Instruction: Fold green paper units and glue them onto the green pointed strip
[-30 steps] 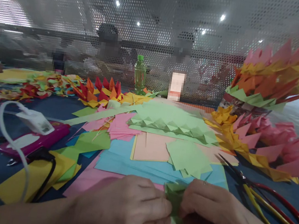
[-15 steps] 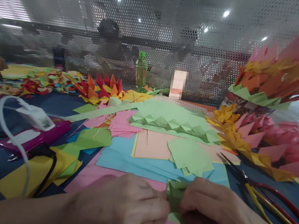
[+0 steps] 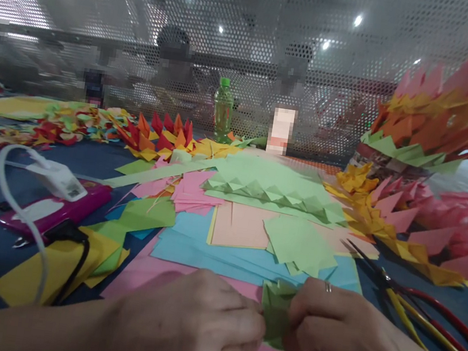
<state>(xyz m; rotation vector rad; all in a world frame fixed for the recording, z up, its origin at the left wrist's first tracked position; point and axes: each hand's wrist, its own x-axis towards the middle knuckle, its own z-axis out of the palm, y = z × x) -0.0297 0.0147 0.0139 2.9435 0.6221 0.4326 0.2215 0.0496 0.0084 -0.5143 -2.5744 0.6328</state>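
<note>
A small folded piece of green paper [image 3: 274,312] sits between my two hands at the near edge of the table. My left hand [image 3: 191,323] is closed, its fingertips pinching the paper's left side. My right hand [image 3: 337,338], with a ring on one finger, is closed on the paper's right side. Both hands rest over a pink sheet [image 3: 141,276]. Most of the green paper is hidden by my fingers.
Blue sheets [image 3: 223,255], a peach sheet [image 3: 239,226] and green squares [image 3: 298,245] lie ahead. A row of folded green triangles [image 3: 270,195] lies beyond. Scissors [image 3: 411,305] lie right, a pink device with a white cable [image 3: 56,203] left. Folded paper piles [image 3: 422,225], a green bottle [image 3: 223,110] and a mesh screen stand behind.
The green paper has turned slightly between my fingers and shows a little more. A hand at the far left edge has gone out of view.
</note>
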